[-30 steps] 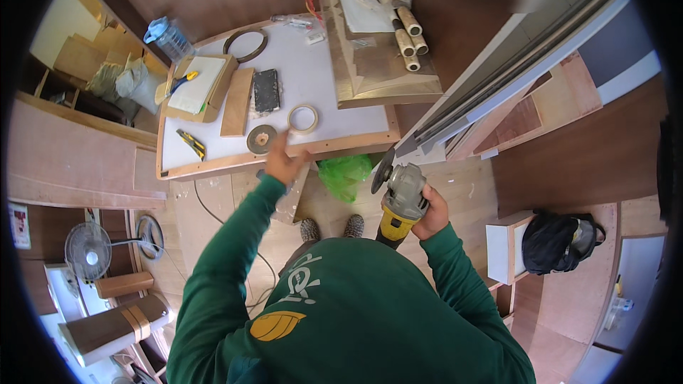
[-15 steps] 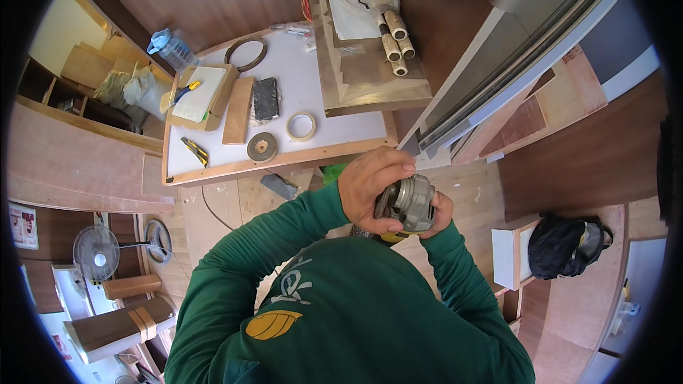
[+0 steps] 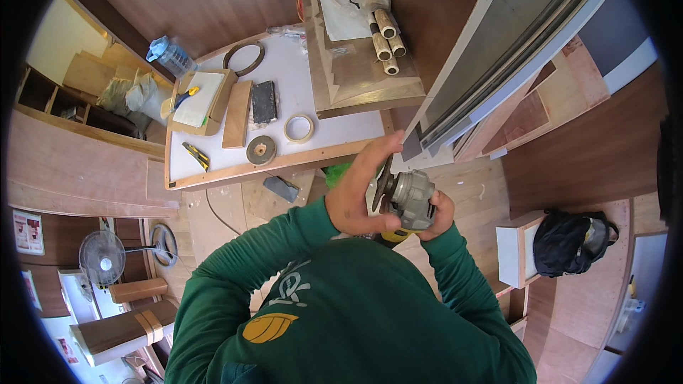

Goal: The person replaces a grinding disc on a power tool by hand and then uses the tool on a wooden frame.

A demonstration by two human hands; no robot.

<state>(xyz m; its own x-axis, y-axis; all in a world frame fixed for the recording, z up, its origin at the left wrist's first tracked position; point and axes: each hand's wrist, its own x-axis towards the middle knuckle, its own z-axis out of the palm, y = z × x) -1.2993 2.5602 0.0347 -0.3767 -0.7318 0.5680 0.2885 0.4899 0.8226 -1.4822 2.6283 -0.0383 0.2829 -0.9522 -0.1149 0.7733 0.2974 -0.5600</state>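
Note:
In front of my chest I hold an angle grinder [image 3: 415, 195] with a grey metal head and a yellow body. My right hand [image 3: 442, 212] is closed around its right side. At the grinder's left, a disc [image 3: 382, 188] is seen nearly edge-on. My left hand [image 3: 353, 193] is beside that disc, with its fingers stretched upward and its thumb apart below. Whether the palm touches the disc I cannot tell. The lower part of the grinder is hidden by my chest and hands.
Ahead, a white-topped table [image 3: 235, 169] bears a round abrasive disc [image 3: 261, 150], a tape roll [image 3: 299, 129], a utility knife [image 3: 196, 156] and a cardboard box [image 3: 213, 125]. A metal-framed panel [image 3: 455, 85] rises at right. A black backpack [image 3: 575, 245] and fan [image 3: 102, 257] stand aside.
My left hand has spread its fingers and moved slightly left, away from the grinder head, exposing more of the disc. My right hand keeps its hold. The view has shifted a little.

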